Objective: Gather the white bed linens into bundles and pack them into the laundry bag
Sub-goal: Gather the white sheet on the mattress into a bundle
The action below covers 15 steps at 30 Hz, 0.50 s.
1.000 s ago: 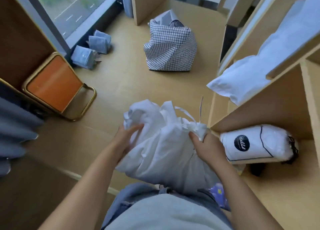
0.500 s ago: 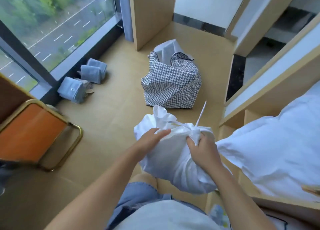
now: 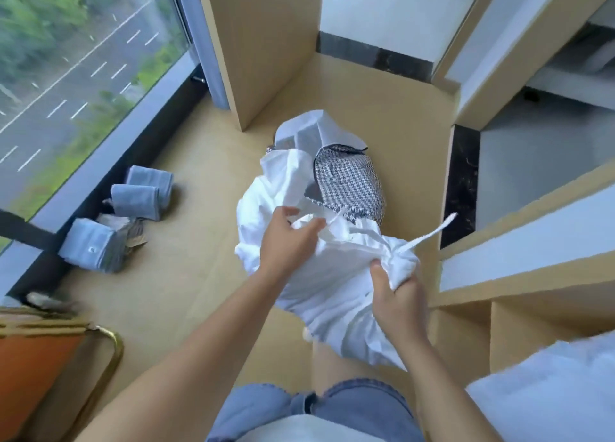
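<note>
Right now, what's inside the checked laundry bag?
White linen sticks up out of the laundry bag. The held bundle covers its near side, so the rest inside is hidden.

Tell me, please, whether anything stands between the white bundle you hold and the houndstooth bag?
Nothing visible does: the white bundle, gripped by left hand and right hand, hangs directly before the houndstooth bag. White linen already sticking from its top may limit room.
</note>
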Motion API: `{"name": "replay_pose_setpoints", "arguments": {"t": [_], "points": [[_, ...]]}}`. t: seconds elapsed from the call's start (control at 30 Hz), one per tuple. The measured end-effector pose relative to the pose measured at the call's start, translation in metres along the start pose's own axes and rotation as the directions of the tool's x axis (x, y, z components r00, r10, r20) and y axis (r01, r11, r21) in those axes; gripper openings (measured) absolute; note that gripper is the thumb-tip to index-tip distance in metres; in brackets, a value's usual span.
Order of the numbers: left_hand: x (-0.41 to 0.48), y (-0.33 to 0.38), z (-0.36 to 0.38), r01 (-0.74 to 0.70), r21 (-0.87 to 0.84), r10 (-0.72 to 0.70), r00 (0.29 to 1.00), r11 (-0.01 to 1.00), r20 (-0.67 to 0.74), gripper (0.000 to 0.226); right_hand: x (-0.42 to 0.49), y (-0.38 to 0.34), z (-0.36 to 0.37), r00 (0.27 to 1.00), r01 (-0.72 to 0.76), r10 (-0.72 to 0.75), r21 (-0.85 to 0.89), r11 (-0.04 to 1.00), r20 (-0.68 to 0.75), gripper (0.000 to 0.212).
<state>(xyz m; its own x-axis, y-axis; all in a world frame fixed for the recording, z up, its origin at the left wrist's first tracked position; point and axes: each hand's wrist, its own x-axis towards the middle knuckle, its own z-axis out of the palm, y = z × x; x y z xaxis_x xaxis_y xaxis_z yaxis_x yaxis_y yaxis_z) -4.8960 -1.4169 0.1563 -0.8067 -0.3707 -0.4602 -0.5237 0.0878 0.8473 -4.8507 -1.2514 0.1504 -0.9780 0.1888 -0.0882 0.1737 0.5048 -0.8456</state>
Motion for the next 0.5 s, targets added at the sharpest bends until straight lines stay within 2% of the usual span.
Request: {"name": "replay_pose_setpoints", "arguments": {"t": [0.1,0.17,0.27,0.37,0.5], "points": [[0.059,0.044,0.022,-0.018,-0.023,0.017,1.0,1.0,-0.027,0.068,0.081,-0.001,0.01,0.999,-0.033,0.032,0.03,0.999,0.018,0.027],[0.101,0.065,0.034,0.002,-0.029,-0.003,1.0,1.0,-0.014,0.068,0.13,-0.003,0.016,1.0,0.0,0.0,0.028,1.0,-0.009,0.022],[0.169,0.083,0.053,0.0,-0.01,0.0,1.0,1.0,0.004,0.054,0.199,-0.006,0.029,0.999,0.024,-0.025,-0.03,0.999,-0.03,0.031],[0.239,0.084,0.073,0.009,0.109,-0.012,1.0,0.994,0.023,0.029,0.258,0.002,0.054,1.0,-0.001,0.001,-0.056,0.998,0.002,0.032],[0.335,0.076,0.095,0.022,0.136,-0.032,0.997,0.99,0.074,0.027,0.319,0.022,0.11,0.994,-0.106,0.105,-0.035,0.994,-0.028,0.032]]}}
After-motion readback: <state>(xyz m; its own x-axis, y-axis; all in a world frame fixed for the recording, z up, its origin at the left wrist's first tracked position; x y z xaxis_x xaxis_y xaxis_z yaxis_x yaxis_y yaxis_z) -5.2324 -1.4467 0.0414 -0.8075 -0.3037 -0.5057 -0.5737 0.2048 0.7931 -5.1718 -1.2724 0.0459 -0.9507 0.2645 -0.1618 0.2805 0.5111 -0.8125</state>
